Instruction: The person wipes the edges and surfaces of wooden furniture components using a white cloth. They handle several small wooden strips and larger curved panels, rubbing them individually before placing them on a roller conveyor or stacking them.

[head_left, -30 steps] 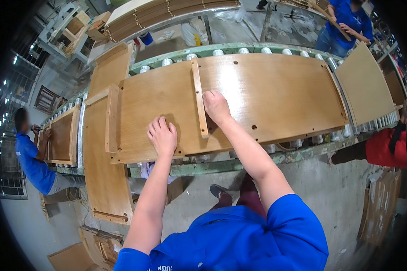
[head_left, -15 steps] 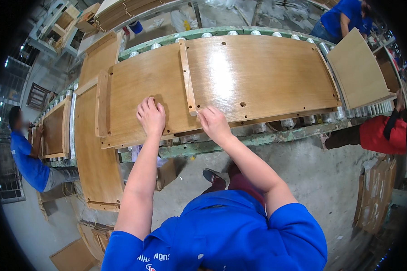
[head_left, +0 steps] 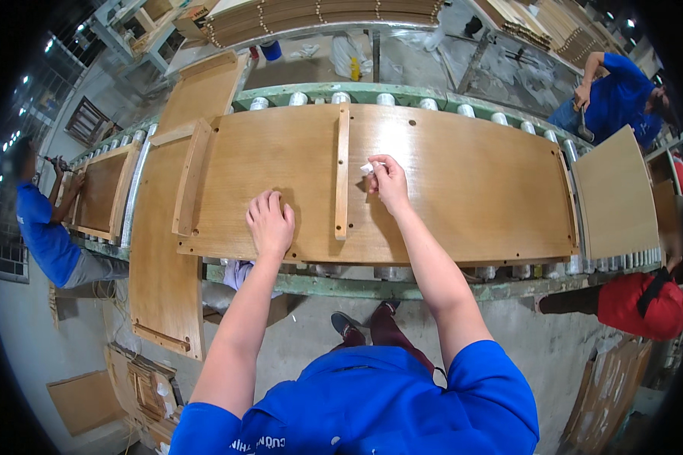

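Observation:
A long varnished wooden panel [head_left: 470,189] lies flat before me, with dark holes near its edges. Across it runs a narrow wooden strip [head_left: 342,178]. My left hand [head_left: 271,227] rests on the panel left of this strip, fingers loosely spread and holding nothing. Just right of the strip, my right hand [head_left: 389,186] pinches a small white scrap [head_left: 367,167] above the panel; whether it is paper or cloth I cannot tell. Another wooden batten [head_left: 193,178] stands at the panel's left end.
A green-framed roller conveyor [head_left: 341,98] carries the panel. A second panel [head_left: 163,303] lies crosswise at left, and a pale board [head_left: 613,197] leans at right. Co-workers stand at left [head_left: 49,243], far right [head_left: 615,95] and near right [head_left: 645,303]. A blue bucket [head_left: 271,50] sits beyond.
My right hand has moved from the strip's near end to farther over the panel, right of the strip. My left hand still rests on the panel. The whole view has shifted somewhat.

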Available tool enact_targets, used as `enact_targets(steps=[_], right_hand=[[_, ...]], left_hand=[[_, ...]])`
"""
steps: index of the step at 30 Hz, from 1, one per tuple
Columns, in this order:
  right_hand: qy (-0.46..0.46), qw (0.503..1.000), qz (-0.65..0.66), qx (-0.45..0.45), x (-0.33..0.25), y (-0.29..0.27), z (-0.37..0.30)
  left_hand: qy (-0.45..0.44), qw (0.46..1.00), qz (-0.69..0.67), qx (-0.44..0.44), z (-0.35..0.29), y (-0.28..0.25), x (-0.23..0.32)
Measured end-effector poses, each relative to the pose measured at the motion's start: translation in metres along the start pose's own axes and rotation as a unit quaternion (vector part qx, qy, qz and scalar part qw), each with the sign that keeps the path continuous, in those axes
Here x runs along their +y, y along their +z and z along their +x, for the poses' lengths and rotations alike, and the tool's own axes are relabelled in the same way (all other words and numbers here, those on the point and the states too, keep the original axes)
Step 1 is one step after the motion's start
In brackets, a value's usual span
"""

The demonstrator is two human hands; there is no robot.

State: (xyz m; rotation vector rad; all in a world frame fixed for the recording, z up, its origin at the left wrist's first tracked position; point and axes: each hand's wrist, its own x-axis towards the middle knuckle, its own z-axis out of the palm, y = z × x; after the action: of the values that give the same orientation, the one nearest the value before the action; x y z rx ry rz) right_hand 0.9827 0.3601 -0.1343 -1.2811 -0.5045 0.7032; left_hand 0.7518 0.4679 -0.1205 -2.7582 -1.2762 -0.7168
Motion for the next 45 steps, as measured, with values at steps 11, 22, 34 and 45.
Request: enact_targets(steps=[11,22,34,45], right_hand=[[-0.046,0.983,-0.175,0.019,0.0,0.017,0.119],[-0.193,0.896,-0.398,0.046,0.004,0.021,0.149],[-0.207,0.87,-0.446,0.029,0.006,0.019,0.132],[-0.196,0.898,-0.393,-0.011,0.015,0.015,0.042]], left_hand=[[-0.018,1.0,0.012,-0.015,0.003,-0.002,0.002],[-0.026,0.999,-0.011,-0.025,0.005,-0.003,0.001],[-0.019,1.0,-0.002,0.001,0.003,-0.001,-0.001],[-0.012,1.0,-0.014,0.003,-0.002,0.003,-0.007]])
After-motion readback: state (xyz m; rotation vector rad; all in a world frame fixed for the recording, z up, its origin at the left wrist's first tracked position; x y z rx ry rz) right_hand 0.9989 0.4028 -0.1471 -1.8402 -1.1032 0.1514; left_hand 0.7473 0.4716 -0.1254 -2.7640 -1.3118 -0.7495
